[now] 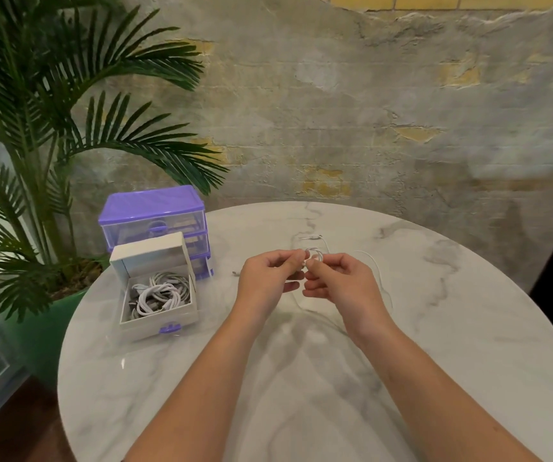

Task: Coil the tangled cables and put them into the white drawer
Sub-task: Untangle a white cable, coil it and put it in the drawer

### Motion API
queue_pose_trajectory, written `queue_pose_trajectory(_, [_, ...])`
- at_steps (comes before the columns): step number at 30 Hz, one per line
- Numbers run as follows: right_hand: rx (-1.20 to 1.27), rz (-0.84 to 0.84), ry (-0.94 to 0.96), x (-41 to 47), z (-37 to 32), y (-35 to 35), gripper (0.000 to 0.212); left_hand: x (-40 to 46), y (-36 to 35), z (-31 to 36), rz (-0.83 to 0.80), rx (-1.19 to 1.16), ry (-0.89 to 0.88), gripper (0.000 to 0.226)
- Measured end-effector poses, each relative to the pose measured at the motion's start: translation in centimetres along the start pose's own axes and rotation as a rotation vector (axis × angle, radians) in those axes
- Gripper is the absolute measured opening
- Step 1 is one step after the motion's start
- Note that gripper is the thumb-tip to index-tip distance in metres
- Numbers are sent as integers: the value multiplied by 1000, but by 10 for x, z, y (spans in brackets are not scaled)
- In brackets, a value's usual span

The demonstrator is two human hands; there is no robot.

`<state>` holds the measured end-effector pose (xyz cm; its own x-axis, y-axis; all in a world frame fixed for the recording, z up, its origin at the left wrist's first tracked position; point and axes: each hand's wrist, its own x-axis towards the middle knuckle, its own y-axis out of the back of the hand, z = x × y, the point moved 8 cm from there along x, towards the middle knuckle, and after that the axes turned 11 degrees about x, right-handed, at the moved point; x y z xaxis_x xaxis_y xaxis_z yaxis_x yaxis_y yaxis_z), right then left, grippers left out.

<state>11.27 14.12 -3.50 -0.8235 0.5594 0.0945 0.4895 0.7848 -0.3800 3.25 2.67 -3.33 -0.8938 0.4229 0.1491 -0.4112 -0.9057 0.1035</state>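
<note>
Head view | at 9 o'clock on the surface (pixel 435 328) our white drawer (pixel 158 323) stands open, several coiled cables (pixel 158 295) already inside | left hand (pixel 268 278) and right hand (pixel 338 278) both pinch one white cable (pixel 313 254), a small coil between our fingertips at the grip | slack trails toward 3 o'clock; we judge this cable part-coiled, stowing left.

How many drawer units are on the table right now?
2. The white drawer stands pulled open at the table's left edge, coiled cables inside. The purple drawer unit stands right behind it, nearer the plant. None looks hidden.
</note>
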Motion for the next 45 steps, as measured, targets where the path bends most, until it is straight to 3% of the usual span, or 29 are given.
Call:
queue_pose_trajectory(8, [-362,-50,397,-16,-21,-23,6,-9,15,-1,20,-196,168,19])
queue_pose_trajectory(10, [-320,-45,351,-15,-19,-29,7,-12,26,2,46,-212,163,22])
queue_pose_trajectory(16, [-20,-132,-26,-14,7,-68,19,-26,82,10,178,-6,86,13])
queue_pose_trajectory(19, [-130,-200,30,-18,12,-96,9,-37,114,3,250,-21,119,11])
queue_pose_trajectory(24, [-230,-264,56,-21,22,-134,12,-45,161,0,335,130,41,14])
queue_pose_trajectory(28, [-334,-239,28,-16,36,-154,13,-53,195,3,424,491,-59,14])
queue_pose_trajectory(35, [-570,-133,155,-4,44,-165,16,-67,219,-12,521,1084,-48,22])
queue_pose_trajectory(38, [-561,-122,183,-4,38,-170,16,-69,217,-12,494,1093,-68,24])
queue_pose_trajectory(45, [-919,-121,175,-6,46,-180,23,-69,216,-13,499,967,-100,15])
